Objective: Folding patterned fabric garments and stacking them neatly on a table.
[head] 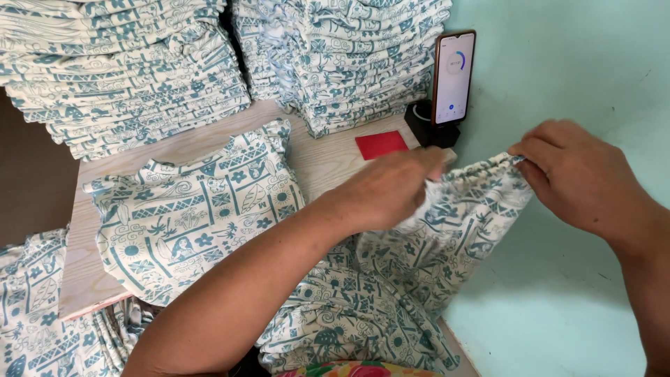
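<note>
I hold up a white cloth garment (447, 230) printed with teal patterns, stretched between both hands above the table's right end. My left hand (391, 188) pinches its gathered waistband at the left. My right hand (579, 174) grips the same waistband at the right, close to the pale green wall (572, 279). The garment's lower part drapes onto a heap of like-printed cloth (349, 321) in front of me.
A folded printed garment (188, 216) lies on the wooden table (328, 157). Two tall stacks of folded ones (125, 70) (349, 63) stand at the back. A phone (453, 77) stands upright in a black holder, beside a red card (380, 144). More printed cloth (42, 314) at lower left.
</note>
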